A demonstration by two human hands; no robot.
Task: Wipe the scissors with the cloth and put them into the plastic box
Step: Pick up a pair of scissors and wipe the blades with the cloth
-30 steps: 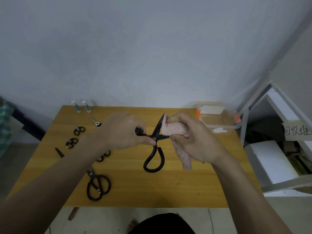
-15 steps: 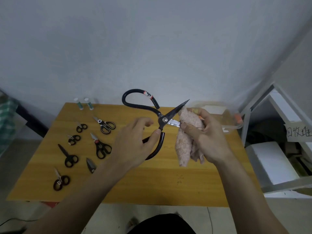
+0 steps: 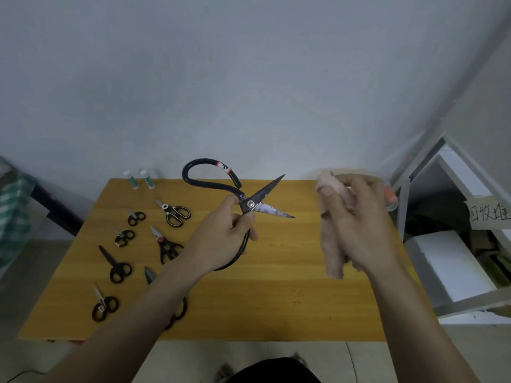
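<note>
My left hand point(image 3: 221, 239) grips a large pair of black-handled scissors point(image 3: 255, 201) near the pivot, above the middle of the wooden table point(image 3: 276, 299). Their blades are spread apart and point right. To the right, clear of the blade tips, my right hand point(image 3: 359, 225) holds a pink cloth point(image 3: 330, 244) that hangs down from the fingers. The plastic box point(image 3: 391, 199) at the table's back right corner is mostly hidden behind my right hand; only an orange clip and a bit of clear rim show.
Several smaller scissors point(image 3: 177, 212) lie spread over the left half of the table. Two small green-and-white tubes point(image 3: 138, 179) stand at the back left edge. A white metal shelf frame point(image 3: 456, 244) stands close to the table's right side.
My right hand with the cloth has drawn away to the right, off the blade. The scissors' blades now stand bare and open. The view tilted up a second ago.
</note>
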